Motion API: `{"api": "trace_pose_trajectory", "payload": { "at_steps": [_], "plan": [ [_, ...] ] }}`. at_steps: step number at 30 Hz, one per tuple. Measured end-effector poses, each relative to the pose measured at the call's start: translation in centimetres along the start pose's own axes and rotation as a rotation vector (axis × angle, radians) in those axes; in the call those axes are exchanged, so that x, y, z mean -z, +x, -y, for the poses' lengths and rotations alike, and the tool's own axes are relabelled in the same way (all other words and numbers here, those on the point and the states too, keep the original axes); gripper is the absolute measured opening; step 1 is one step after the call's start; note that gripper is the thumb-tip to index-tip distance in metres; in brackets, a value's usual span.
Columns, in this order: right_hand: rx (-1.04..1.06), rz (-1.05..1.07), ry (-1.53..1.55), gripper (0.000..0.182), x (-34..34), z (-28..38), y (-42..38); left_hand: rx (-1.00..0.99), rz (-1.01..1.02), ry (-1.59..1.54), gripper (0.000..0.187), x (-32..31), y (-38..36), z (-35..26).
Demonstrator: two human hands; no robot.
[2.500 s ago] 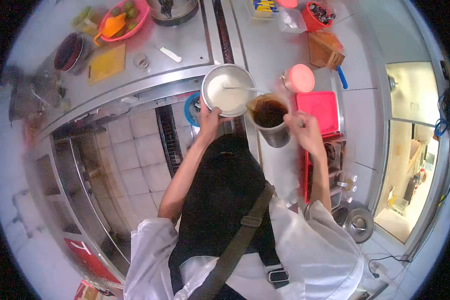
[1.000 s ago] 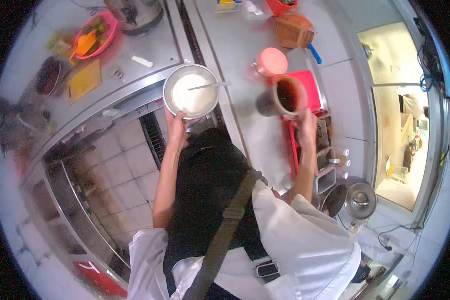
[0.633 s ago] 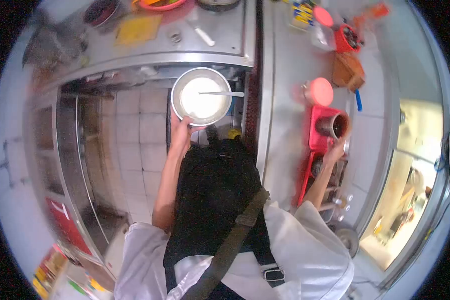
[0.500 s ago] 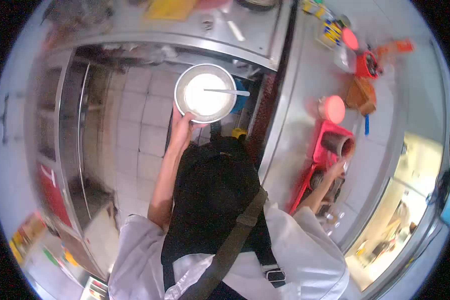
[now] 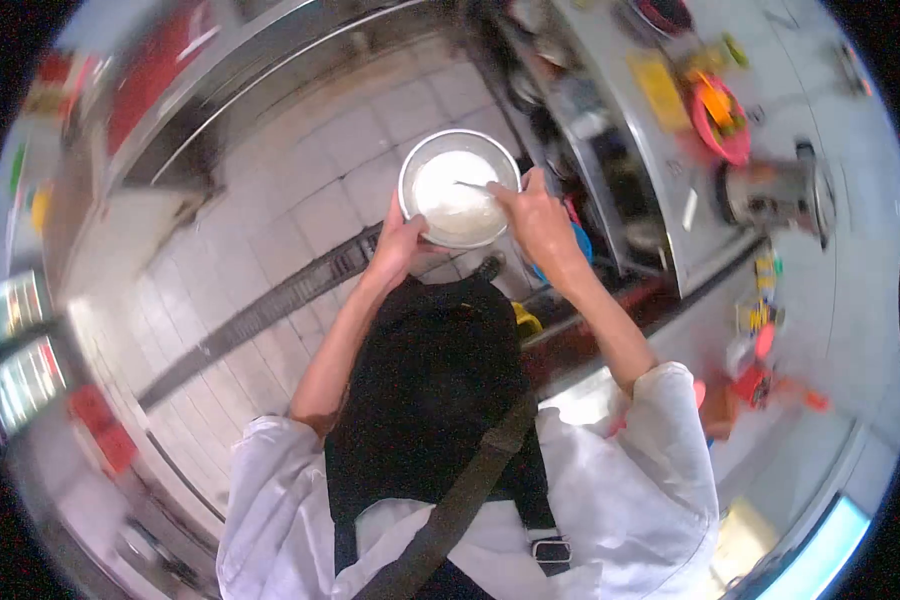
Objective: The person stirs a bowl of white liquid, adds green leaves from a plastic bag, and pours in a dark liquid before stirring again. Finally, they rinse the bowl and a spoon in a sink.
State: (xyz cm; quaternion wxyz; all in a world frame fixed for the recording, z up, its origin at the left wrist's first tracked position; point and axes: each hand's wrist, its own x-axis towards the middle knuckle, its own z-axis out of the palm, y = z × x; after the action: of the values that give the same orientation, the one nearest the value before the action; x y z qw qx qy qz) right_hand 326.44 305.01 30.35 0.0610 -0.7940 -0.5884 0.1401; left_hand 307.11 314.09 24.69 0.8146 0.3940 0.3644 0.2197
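Observation:
A round metal bowl (image 5: 460, 237) with white contents (image 5: 455, 195) is held in front of my black apron. My left hand (image 5: 400, 245) grips its left side, thumb over the rim. At the right rim is my right hand (image 5: 538, 220), with its fingers closed on the handle of a spoon (image 5: 475, 186) that reaches into the white contents. The lower end of the spoon is hard to make out against the bright white.
A steel counter (image 5: 660, 170) on the right bears a yellow board (image 5: 660, 90), a pink basket (image 5: 722, 125) and a metal pot (image 5: 775, 195). A dark drain grate (image 5: 280, 300) crosses the tiled floor (image 5: 340, 150). A screen (image 5: 830, 550) glows at lower right.
My right hand has left the red containers on the counter and taken hold of the spoon. The view has turned, and the bowl now lies over the tiled floor, farther right in view.

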Motion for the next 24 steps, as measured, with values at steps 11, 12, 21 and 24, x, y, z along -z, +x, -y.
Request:
{"api": "trace_pose_trajectory", "payload": {
  "at_steps": [11,12,21,24],
  "plan": [
    [0.684,0.184,-0.044,0.020,-5.7,25.4,14.1,-0.222,-0.591,-0.270,0.070,21.4,-6.2,-5.8],
    [0.700,0.245,-0.062,0.020,-5.8,26.9,15.1,-0.266,-0.640,-0.310,0.070,22.7,-6.9,-6.5],
    [1.214,0.437,-0.134,0.036,-12.8,46.9,25.0,-0.535,-1.059,-0.528,0.075,38.0,-10.6,-9.0],
    [1.354,0.355,-0.176,0.033,-13.5,52.6,27.6,-0.564,-1.203,-0.575,0.076,40.6,-13.1,-9.7]
  ]
}}
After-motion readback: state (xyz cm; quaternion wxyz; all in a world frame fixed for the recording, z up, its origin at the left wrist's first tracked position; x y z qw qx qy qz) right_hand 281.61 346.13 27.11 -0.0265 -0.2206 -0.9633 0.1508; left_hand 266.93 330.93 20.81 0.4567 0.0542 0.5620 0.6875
